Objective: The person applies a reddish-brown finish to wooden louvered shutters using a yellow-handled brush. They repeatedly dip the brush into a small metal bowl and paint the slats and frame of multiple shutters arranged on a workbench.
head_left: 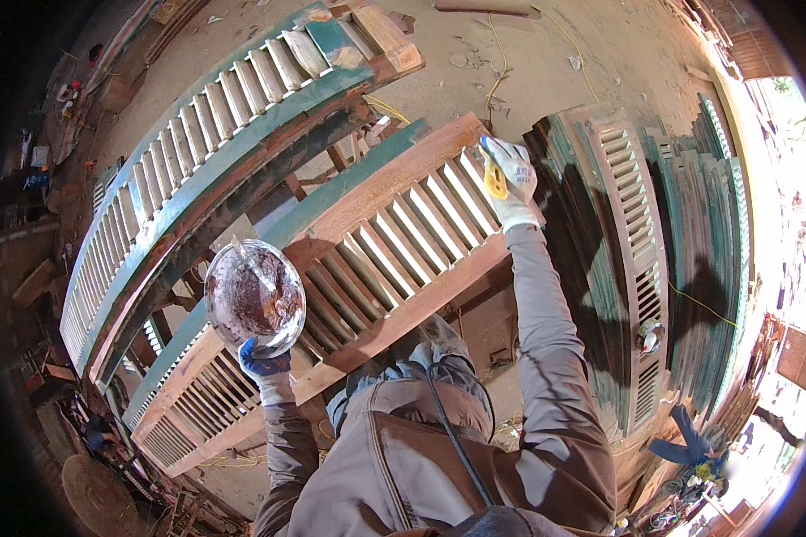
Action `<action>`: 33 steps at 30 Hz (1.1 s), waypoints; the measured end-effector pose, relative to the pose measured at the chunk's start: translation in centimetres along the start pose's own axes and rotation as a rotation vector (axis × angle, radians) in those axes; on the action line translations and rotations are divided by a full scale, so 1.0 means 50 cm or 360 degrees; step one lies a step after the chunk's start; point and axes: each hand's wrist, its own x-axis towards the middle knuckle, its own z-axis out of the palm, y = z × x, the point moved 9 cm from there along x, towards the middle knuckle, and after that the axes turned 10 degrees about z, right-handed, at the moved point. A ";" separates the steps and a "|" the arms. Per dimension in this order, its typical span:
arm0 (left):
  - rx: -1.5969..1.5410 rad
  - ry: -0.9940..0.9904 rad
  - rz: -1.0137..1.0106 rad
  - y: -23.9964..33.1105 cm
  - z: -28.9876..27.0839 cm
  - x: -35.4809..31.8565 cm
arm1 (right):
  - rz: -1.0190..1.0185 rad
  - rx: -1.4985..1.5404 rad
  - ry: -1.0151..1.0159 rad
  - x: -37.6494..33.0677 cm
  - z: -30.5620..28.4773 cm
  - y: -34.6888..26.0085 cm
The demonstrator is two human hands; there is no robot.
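My left hand [265, 360], in a blue and white work glove, grips the near rim of a round metal bowl [255, 300]. Reddish-brown matter smears the inside of the bowl, and a flat pale piece shows at its far rim. At the far right end of a louvered wooden shutter [394, 237], my gloved right hand [513, 179] is closed around a tool with a yellow handle [494, 179]. The working end of that tool is hidden or too small to make out. Bare reddish wood frames the shutter's pale slats.
Another louvered shutter with green paint [188, 161] lies to the left. On the right lean many green shutter panels [703, 259] and a pale louvered one [640, 224]. A yellow cord [501, 67] runs over the dirt ground. Blue cloth [685, 443] lies at lower right.
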 end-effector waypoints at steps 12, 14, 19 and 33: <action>0.0153 -0.0090 0.0100 -0.009 -0.085 0.059 | -0.0036 -0.0201 -0.0121 0.023 0.076 -0.025; 0.0240 -0.0061 0.0196 0.004 -0.089 0.049 | -0.0439 -0.0429 -0.0118 -0.016 0.118 -0.047; 0.0056 -0.0043 0.0021 -0.007 -0.057 0.031 | -0.0145 0.0085 -0.0044 0.016 0.025 -0.068; 0.0035 0.0042 0.0049 -0.008 -0.077 0.038 | 0.0519 0.0677 0.0277 -0.096 -0.145 0.127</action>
